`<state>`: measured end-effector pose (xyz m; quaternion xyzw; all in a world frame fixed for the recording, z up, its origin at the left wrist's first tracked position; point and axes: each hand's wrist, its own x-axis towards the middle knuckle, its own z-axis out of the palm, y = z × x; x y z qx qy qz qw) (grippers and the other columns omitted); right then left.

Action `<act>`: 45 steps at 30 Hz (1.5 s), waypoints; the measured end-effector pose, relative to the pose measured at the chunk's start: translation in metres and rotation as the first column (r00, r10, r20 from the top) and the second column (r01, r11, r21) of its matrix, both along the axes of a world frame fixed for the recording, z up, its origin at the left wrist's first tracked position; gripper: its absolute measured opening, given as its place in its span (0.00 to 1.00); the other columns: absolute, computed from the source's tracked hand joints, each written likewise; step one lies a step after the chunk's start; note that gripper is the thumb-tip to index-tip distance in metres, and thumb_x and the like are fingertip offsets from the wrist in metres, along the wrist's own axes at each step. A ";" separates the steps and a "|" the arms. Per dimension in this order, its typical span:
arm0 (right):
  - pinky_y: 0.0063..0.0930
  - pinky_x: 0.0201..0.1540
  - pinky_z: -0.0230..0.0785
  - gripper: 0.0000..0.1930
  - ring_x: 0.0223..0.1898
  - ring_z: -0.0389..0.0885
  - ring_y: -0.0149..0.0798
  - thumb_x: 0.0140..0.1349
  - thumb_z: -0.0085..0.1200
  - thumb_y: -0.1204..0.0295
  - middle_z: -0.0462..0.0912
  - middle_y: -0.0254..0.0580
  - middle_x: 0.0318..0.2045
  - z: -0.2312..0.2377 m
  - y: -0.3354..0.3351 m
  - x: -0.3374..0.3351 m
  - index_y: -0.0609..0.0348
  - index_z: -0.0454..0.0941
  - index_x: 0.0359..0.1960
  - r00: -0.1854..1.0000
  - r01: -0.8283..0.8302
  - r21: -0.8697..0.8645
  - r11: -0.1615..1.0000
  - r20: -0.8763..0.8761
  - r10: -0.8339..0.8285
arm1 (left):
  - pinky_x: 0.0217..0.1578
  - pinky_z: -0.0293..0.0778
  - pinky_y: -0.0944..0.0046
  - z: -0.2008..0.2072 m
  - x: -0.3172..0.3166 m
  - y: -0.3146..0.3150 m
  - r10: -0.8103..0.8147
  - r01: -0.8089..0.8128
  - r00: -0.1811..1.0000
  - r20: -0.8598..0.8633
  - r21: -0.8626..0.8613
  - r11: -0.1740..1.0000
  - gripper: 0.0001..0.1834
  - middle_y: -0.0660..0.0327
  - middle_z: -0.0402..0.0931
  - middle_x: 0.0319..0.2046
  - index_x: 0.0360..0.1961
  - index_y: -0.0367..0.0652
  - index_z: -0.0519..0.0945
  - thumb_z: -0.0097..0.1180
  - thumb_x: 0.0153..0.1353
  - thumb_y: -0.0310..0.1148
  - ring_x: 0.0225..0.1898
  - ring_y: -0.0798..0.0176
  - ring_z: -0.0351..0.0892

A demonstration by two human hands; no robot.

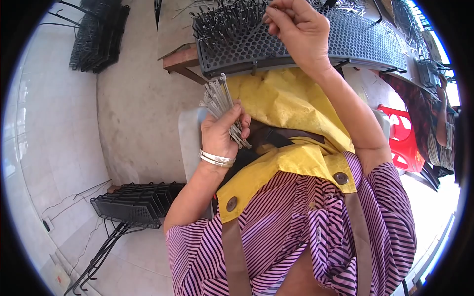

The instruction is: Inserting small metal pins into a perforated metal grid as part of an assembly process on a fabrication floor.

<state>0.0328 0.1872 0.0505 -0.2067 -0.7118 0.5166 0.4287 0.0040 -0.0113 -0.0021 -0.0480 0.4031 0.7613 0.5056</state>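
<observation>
Left hand [220, 134] is closed round a bundle of thin metal pins [223, 107], fanned out w/ the tips pointing up and away from the body; a silver bangle [216, 158] sits on that wrist. Right hand [297, 30] is up at the perforated dark tray [355, 39], fingers pinched together at the top edge of the frame, right by the pins already standing in the tray's holes [224, 22]; can't tell if a pin is actually between the fingertips, too small to see. Tray rests on a wooden bench [180, 59], just in front of the person, above a yellow apron [289, 106] w/ brown straps over a pink-and-black striped shirt [296, 217]. The bundle is held between the lap and the tray's near-left corner, not touching the tray. On the floor, left side: a stack of similar dark trays [138, 202] near the elbow, another stack [98, 34] farther off. A red plastic stool [402, 135] is at the right, next to another person's arm [441, 113].
</observation>
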 end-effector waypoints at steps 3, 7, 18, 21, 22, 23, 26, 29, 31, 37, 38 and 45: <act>0.19 0.20 0.64 0.03 0.17 0.73 0.29 0.50 0.50 0.82 0.74 0.40 0.16 0.009 -0.008 -0.002 0.65 0.70 0.27 0.996 0.035 0.295 0.955 0.066 -0.057 | 0.15 0.61 0.70 0.000 -0.001 0.000 0.043 -0.042 0.998 0.035 -0.021 0.999 0.08 0.61 0.68 0.23 0.35 0.35 0.70 0.50 0.52 0.24 0.22 0.66 0.68; 0.23 0.21 0.66 0.03 0.19 0.74 0.40 0.49 0.49 0.83 0.74 0.46 0.18 0.009 -0.002 -0.014 0.65 0.71 0.27 0.995 0.053 0.671 0.739 -0.102 0.022 | 0.16 0.62 0.70 -0.002 -0.002 -0.002 0.035 -0.034 0.998 0.046 -0.009 0.999 0.09 0.61 0.68 0.25 0.36 0.34 0.70 0.48 0.53 0.24 0.23 0.66 0.67; 0.27 0.21 0.65 0.03 0.20 0.75 0.46 0.44 0.51 0.84 0.74 0.47 0.18 0.007 0.004 -0.029 0.66 0.71 0.23 0.883 -0.457 0.578 0.675 0.204 0.423 | 0.17 0.63 0.71 0.001 -0.003 -0.001 0.018 -0.018 1.000 0.002 -0.024 1.000 0.10 0.61 0.68 0.24 0.37 0.34 0.70 0.49 0.52 0.23 0.24 0.67 0.68; 0.32 0.22 0.66 0.04 0.17 0.74 0.46 0.43 0.47 0.80 0.74 0.49 0.15 -0.002 -0.001 -0.038 0.65 0.71 0.23 0.942 -0.332 0.741 0.584 0.289 0.169 | 0.17 0.64 0.71 0.000 -0.003 -0.001 0.007 -0.007 1.000 0.006 -0.018 1.000 0.10 0.61 0.68 0.23 0.37 0.34 0.70 0.50 0.52 0.23 0.23 0.67 0.68; 0.32 0.22 0.66 0.04 0.17 0.74 0.46 0.43 0.47 0.80 0.74 0.49 0.15 -0.003 -0.003 -0.039 0.65 0.71 0.23 0.943 -0.330 0.741 0.585 0.288 0.167 | 0.17 0.64 0.71 0.000 -0.003 -0.001 0.005 -0.005 1.000 0.005 -0.019 1.000 0.10 0.61 0.68 0.23 0.37 0.34 0.70 0.50 0.52 0.23 0.23 0.67 0.68; 0.32 0.21 0.66 0.04 0.18 0.74 0.46 0.46 0.49 0.78 0.75 0.49 0.17 -0.003 -0.005 -0.038 0.64 0.72 0.25 0.897 -0.428 0.730 0.533 0.414 0.153 | 0.17 0.64 0.71 -0.001 -0.003 -0.001 0.007 -0.007 1.000 0.002 -0.017 1.000 0.10 0.61 0.69 0.23 0.37 0.34 0.70 0.50 0.52 0.23 0.23 0.67 0.68; 0.35 0.23 0.65 0.07 0.22 0.73 0.51 0.47 0.51 0.76 0.74 0.51 0.18 -0.014 -0.008 -0.033 0.64 0.72 0.29 0.859 -0.460 0.663 0.590 0.501 0.106 | 0.17 0.64 0.71 0.000 -0.004 -0.001 0.014 -0.014 1.000 0.000 -0.030 0.999 0.10 0.61 0.69 0.23 0.36 0.35 0.70 0.50 0.51 0.23 0.23 0.67 0.69; 0.33 0.22 0.66 0.09 0.21 0.75 0.46 0.47 0.53 0.75 0.74 0.50 0.16 -0.022 -0.015 -0.014 0.63 0.71 0.31 0.953 -0.241 0.692 0.681 0.302 0.031 | 0.17 0.64 0.70 0.000 -0.004 0.000 0.026 -0.026 1.000 -0.007 -0.025 0.999 0.09 0.60 0.69 0.23 0.36 0.35 0.70 0.50 0.51 0.22 0.23 0.67 0.69; 0.25 0.18 0.64 0.10 0.16 0.75 0.32 0.49 0.54 0.75 0.75 0.42 0.15 -0.020 -0.032 0.000 0.63 0.71 0.33 0.905 -0.311 0.275 0.910 0.378 0.195 | 0.17 0.64 0.70 0.001 -0.003 -0.003 0.036 -0.036 0.999 -0.013 -0.008 0.999 0.09 0.60 0.69 0.23 0.35 0.35 0.70 0.51 0.51 0.22 0.23 0.66 0.69; 0.11 0.15 0.61 0.04 0.15 0.71 0.22 0.52 0.52 0.77 0.75 0.34 0.16 -0.018 -0.043 0.013 0.66 0.73 0.28 0.759 -0.436 -0.516 0.737 0.230 0.609 | 0.18 0.66 0.70 0.004 0.002 0.000 -0.011 0.013 0.999 -0.049 0.039 0.999 0.08 0.60 0.69 0.22 0.33 0.36 0.69 0.51 0.51 0.24 0.23 0.66 0.70; 0.11 0.15 0.61 0.04 0.15 0.72 0.22 0.52 0.51 0.77 0.75 0.35 0.16 -0.015 -0.041 0.013 0.66 0.73 0.28 0.796 -0.404 -0.494 0.770 0.226 0.562 | 0.19 0.67 0.69 0.001 0.001 -0.001 -0.008 0.010 0.998 -0.058 0.047 0.999 0.08 0.60 0.69 0.23 0.33 0.36 0.69 0.51 0.52 0.25 0.24 0.66 0.70; 0.13 0.18 0.63 0.04 0.18 0.73 0.23 0.52 0.51 0.78 0.77 0.37 0.19 0.001 -0.018 -0.003 0.64 0.73 0.30 0.983 -0.180 -0.114 0.977 0.025 0.184 | 0.21 0.68 0.67 -0.004 -0.004 -0.001 0.085 -0.085 0.996 0.039 -0.003 0.996 0.11 0.61 0.69 0.25 0.38 0.35 0.69 0.49 0.53 0.25 0.26 0.67 0.69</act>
